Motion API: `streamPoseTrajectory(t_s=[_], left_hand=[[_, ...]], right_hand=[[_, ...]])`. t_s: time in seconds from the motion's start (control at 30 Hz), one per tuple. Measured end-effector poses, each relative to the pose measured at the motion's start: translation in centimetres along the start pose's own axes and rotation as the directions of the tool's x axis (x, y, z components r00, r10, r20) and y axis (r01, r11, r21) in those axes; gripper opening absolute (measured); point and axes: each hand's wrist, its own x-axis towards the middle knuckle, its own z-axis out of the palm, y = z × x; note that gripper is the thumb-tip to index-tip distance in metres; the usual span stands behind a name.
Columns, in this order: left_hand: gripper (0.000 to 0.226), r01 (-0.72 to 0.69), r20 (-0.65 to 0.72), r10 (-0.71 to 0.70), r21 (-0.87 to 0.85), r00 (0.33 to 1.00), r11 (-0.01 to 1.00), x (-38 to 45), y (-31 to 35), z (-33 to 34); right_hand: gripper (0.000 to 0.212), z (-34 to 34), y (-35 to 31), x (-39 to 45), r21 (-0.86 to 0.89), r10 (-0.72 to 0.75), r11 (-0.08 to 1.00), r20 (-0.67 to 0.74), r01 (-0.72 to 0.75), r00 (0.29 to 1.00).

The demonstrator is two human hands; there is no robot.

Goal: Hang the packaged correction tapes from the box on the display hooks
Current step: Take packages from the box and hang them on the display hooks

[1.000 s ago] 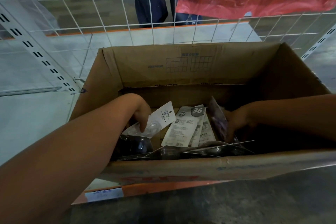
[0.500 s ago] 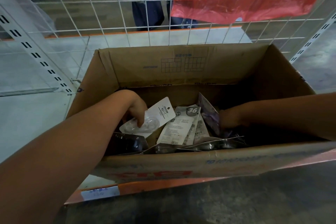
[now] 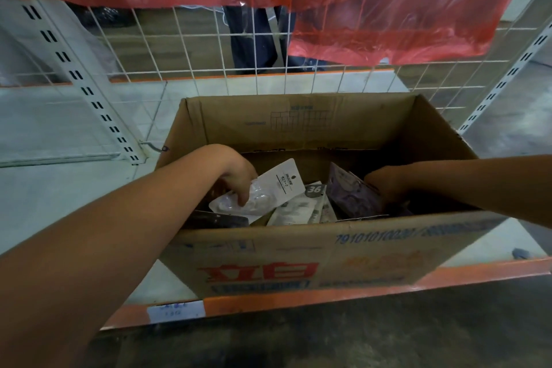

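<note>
1. Currently both hands are down inside the cardboard box [image 3: 298,251], which sits on an orange-edged shelf [image 3: 328,293] in front of a white wire grid panel [image 3: 194,48].
2. Left hand [image 3: 236,176]: its grip is closed on a white blister pack of correction tape [image 3: 263,191], fingers curled over the clear bubble end, the card tilted up out of the pile.
3. Right hand [image 3: 385,185]: it touches a purple pack [image 3: 352,194]; whether that grip is closed I cannot tell, since the fingers are hidden.
4. More packs [image 3: 301,206] lie loose in the box.
5. Risk: held by the slick bubble, the white pack could slip or twist.
6. Risk: the red plastic sheet [image 3: 388,3] hangs over the grid and may hide hooks or snag a lifted pack; no display hook is clearly visible.
</note>
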Motion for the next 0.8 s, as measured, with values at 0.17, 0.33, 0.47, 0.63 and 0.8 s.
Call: streamPoseTrajectory(t_s=[0.17, 0.33, 0.47, 0.63, 0.8], left_hand=[[0.046, -0.056, -0.104, 0.051, -0.052, 0.993, 0.997, -3.0, -0.5, 0.4], [0.041, -0.093, -0.198, 0.08, -0.055, 0.977, 0.994, -5.5, -0.7, 0.6], [0.04, -0.098, -0.265, 0.076, -0.072, 0.961, 0.993, -6.6, -1.0, 0.8], [0.027, -0.17, -0.318, 0.119, -0.139, 0.941, 0.976, -7.6, -1.4, 1.0], [0.032, -0.304, -0.401, 0.127, -0.417, 0.907, 0.856, -9.7, -2.4, 0.5]], right_hand=[[0.044, -0.3, 0.7, -0.9, -0.034, 0.003, 0.999, -0.069, -0.006, 0.998], [0.054, -0.9, 0.9, -2.7, -0.062, 0.01, 0.998, -0.269, -0.028, 0.963], [0.037, -1.4, 1.0, -4.0, 0.066, 0.015, 0.998, -0.4, 0.012, 0.916], [0.037, -1.4, 0.9, -4.9, 0.133, -0.006, 0.988, -0.501, 0.084, 0.866], [0.037, -3.8, 0.7, -7.1, 0.308, 0.036, 0.921, -0.676, 0.238, 0.736]])
